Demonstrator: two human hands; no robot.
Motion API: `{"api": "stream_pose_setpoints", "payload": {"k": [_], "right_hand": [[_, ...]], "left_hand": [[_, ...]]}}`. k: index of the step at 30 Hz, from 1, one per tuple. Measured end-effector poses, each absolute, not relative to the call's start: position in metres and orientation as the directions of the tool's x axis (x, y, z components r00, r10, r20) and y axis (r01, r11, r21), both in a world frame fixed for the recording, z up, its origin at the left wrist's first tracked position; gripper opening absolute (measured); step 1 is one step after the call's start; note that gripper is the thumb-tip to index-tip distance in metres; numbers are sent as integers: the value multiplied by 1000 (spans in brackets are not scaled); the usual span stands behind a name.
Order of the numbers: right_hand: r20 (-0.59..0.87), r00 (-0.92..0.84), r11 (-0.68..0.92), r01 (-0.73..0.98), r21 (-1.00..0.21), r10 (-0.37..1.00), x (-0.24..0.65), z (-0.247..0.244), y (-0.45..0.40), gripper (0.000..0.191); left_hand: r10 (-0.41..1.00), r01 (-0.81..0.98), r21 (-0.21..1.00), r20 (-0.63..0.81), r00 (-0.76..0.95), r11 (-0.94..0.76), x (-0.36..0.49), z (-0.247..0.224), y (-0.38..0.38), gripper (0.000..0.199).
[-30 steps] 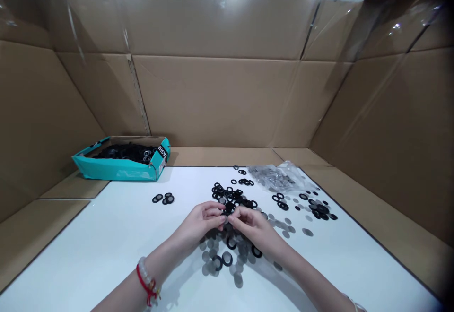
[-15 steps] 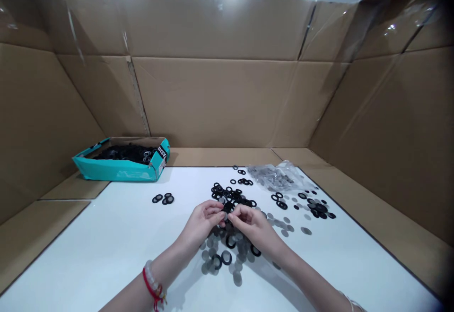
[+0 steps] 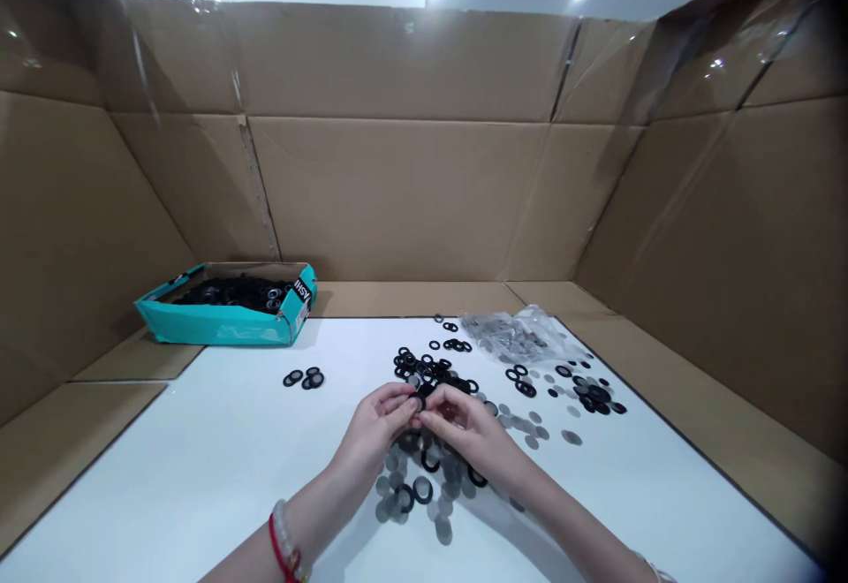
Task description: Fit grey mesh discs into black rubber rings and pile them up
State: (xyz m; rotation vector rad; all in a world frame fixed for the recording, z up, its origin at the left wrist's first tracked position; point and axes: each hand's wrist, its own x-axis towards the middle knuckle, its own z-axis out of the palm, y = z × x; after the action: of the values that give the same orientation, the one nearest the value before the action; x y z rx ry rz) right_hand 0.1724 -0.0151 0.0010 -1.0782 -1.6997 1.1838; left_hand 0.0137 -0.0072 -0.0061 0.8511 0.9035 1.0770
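My left hand (image 3: 374, 428) and my right hand (image 3: 464, 424) meet over the table, their fingertips pinching a small black rubber ring (image 3: 417, 402). Whether a grey disc sits inside it is hidden by my fingers. Just beneath my hands lies a loose spread of grey mesh discs (image 3: 397, 481), mixed with black rubber rings such as one (image 3: 422, 489) near my left wrist. A denser heap of black rings (image 3: 424, 367) lies just beyond my fingertips.
A teal cardboard box (image 3: 225, 322) full of black rings stands at the back left. A clear plastic bag of grey discs (image 3: 507, 337) lies at the far right, beside more rings and discs. A small group of rings (image 3: 305, 378) sits left on the white table (image 3: 199, 477), walled by brown cardboard (image 3: 411, 203).
My hands have drawn closer together around the ring, and my left wrist has shifted right. The whole scene sits slightly lower in the view. The scattered pieces have not visibly moved.
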Motion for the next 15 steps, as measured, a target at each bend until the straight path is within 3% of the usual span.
{"api": "stream_pose_setpoints", "payload": {"k": [5,8,11,15], "right_hand": [[225,-299,319,316,-893,927,176,0,-13,18],[216,-328,331,348,-877,920,178,-1,-13,22],[225,-349,359,386,-850,910,180,0,-15,23],[219,-356,364,414,-834,908,180,3,-18,23]], "left_hand": [[932,-238,943,-145,332,231,12,-5,-8,35],[951,-68,997,-13,309,36,7,-5,-5,18],[949,115,976,146,280,-184,1,-7,-1,9],[950,160,965,159,269,-207,0,-9,1,9]]}}
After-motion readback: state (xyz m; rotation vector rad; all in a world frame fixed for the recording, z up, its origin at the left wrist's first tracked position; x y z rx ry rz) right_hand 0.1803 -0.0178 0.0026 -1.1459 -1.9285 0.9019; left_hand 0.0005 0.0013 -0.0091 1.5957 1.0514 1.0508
